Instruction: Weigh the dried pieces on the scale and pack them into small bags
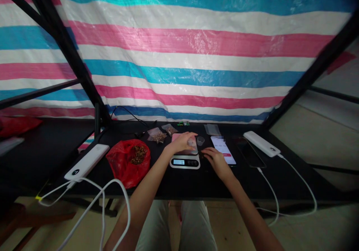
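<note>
My left hand (pixel 181 142) rests over a small clear plastic bag (pixel 192 145) on the pink platform of a white digital kitchen scale (pixel 185 162), fingers on the bag. To its right, my right hand (pixel 215 158) lies on the black table beside the scale, fingers curled near the table surface; whether it holds anything I cannot tell. A small clear cup (pixel 200 141) stands just behind the scale. A lit phone (pixel 223 150) lies right of my right hand.
A red plastic bag (pixel 127 163) holding brown pieces sits left of the scale. Two small filled clear bags (pixel 157 135) and empty bags (pixel 212 129) lie at the back. White power banks (pixel 86 162) (pixel 261 143) with cables flank the table. A dark phone (pixel 251 153) lies at right.
</note>
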`<state>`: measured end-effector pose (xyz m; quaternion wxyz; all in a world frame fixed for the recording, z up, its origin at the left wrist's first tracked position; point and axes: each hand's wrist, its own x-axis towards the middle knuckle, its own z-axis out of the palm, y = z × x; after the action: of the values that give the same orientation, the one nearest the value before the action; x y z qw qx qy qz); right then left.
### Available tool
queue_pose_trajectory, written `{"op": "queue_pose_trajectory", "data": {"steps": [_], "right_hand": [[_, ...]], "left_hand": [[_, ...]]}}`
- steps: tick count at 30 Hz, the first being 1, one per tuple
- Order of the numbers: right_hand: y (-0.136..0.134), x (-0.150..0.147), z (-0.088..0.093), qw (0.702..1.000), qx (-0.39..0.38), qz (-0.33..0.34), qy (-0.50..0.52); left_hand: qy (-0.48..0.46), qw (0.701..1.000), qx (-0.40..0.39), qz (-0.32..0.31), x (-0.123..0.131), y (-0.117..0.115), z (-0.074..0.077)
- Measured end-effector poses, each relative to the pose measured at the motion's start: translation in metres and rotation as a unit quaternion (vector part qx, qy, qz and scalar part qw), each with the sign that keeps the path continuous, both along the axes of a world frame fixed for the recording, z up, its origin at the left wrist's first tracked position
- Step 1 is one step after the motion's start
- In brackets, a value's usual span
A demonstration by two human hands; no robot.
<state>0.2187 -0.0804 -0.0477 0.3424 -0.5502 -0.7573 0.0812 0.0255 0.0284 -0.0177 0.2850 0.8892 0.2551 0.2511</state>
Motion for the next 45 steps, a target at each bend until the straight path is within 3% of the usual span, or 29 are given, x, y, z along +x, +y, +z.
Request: {"op": "queue_pose_trajectory", "data": {"steps": [6,12,17,22,30,37,40,42,45], "right_hand": [[0.024,-0.015,0.046,0.999,0.023,0.018,0.024],[0.046,-0.045,0.097,0.990,0.055,0.127,-0.003],[0.057,-0.061,0.116,0.975,0.069,0.202,-0.062],[0.065,-0.059,0.114,0.971,0.068,0.200,-0.111],[0.058,-0.058,0.114,0.957,0.100,0.107,-0.251],[0.054,-0.056,0.112,0.963,0.106,0.085,-0.231],[0.044,-0.047,0.112,0.979,0.100,0.035,-0.175],[0.029,-0.035,0.102,0.986,0.084,-0.007,-0.142],[-0.004,-0.017,0.065,0.987,0.038,-0.069,-0.142]], "left_hand": [[-0.113,0.988,-0.101,0.006,-0.009,0.003,-0.002],[-0.305,0.915,-0.260,-0.042,-0.009,0.000,0.011],[-0.375,0.883,-0.278,-0.059,-0.007,0.004,0.015],[-0.379,0.880,-0.282,-0.047,-0.011,0.007,0.014],[-0.354,0.897,-0.263,-0.036,-0.012,0.010,0.009],[-0.340,0.904,-0.260,-0.024,-0.012,0.009,0.013],[-0.323,0.912,-0.251,-0.027,-0.017,0.011,0.019],[-0.300,0.926,-0.226,-0.028,-0.024,0.012,0.026],[-0.251,0.954,-0.162,-0.003,-0.033,0.015,0.038]]}}
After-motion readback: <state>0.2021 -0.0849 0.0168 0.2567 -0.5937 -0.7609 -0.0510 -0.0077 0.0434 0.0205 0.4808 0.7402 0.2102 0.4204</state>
